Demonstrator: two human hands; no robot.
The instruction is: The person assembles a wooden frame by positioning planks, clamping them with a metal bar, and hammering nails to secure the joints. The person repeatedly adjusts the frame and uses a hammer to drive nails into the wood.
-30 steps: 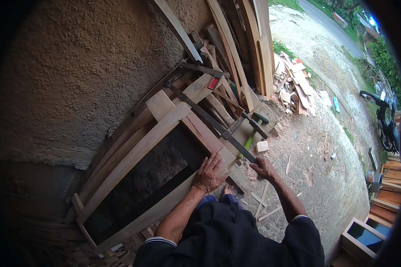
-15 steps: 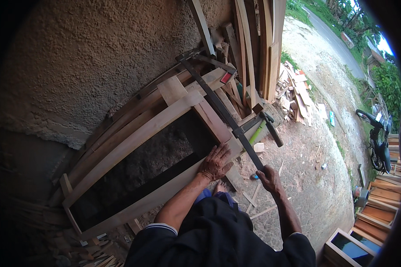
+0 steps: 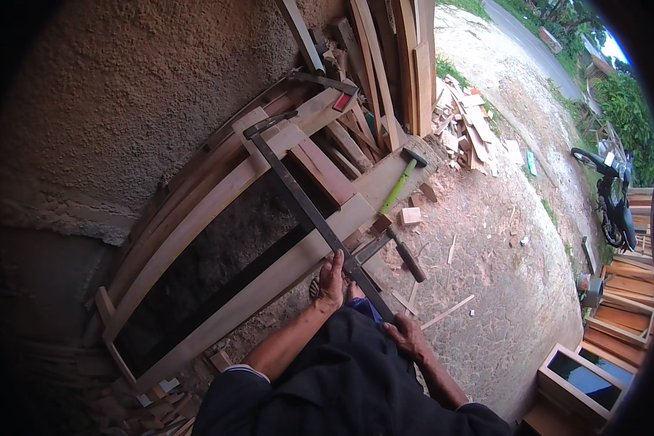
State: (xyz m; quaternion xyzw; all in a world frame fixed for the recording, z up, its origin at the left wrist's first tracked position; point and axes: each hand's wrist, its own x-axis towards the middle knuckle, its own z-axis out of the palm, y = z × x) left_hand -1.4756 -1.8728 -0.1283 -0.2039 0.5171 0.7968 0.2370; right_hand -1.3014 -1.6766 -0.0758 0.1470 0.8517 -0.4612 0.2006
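Your left hand (image 3: 332, 280) presses on the near rail of the wooden frame (image 3: 269, 280), fingers closed around the long dark metal bar clamp (image 3: 305, 211) where it crosses that rail. Your right hand (image 3: 407, 336) grips the near end of the same bar, fingers wrapped round it just above your dark-clothed lap. The clamp runs diagonally from your hands up and left across the frame's opening, and its far jaw sits over the frame's upper rail. The clamp's handle (image 3: 408, 263) sticks out to the right, just beyond your left hand.

The frame leans against the rough plastered wall (image 3: 123, 109) on the left, with more curved frame pieces stacked behind it. To the right of the frame, a hammer with a green handle (image 3: 401, 182) lies on a board, near a small wood block (image 3: 410, 215) on the dirt ground. Planks (image 3: 392, 65) stand against the wall at the far end, with offcuts (image 3: 472, 131) heaped beside them. A motorbike (image 3: 609, 192) stands far right, and wooden boxes (image 3: 596, 363) sit at the near right.
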